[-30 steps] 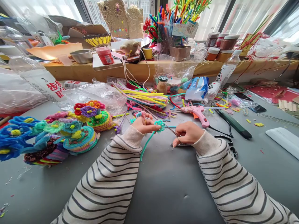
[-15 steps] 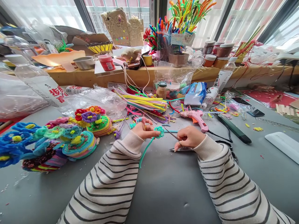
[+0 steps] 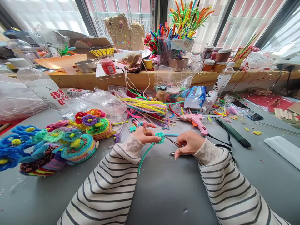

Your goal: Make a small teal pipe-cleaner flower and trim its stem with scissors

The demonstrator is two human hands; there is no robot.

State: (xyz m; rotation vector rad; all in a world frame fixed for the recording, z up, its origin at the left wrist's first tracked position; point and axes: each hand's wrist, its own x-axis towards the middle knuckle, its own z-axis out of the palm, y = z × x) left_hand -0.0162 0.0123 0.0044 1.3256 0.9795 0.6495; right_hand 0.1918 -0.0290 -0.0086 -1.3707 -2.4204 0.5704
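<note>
Left hand (image 3: 143, 135) pinching flower (image 3: 160, 138), right hand (image 3: 191, 142) holding scissors (image 3: 172, 141)

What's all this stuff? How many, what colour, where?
rosette: one, turquoise, centre
strand: one, turquoise, below rosette
scissors: one, grey, centre
glue gun: one, pink, desk right
pipe cleaners: many, mixed, desk and ledge
fuzzy flowers: several, mixed, desk left
bottles: several, clear, both sides
jars: several, mixed, ledge and desk
basket: one, yellow-black, ledge
bags: several, clear, desk
scraps: many, mixed, desk
left hand: one, bare, on rosette
right hand: one, bare, holding scissors
sleeves: two, striped, front
</note>
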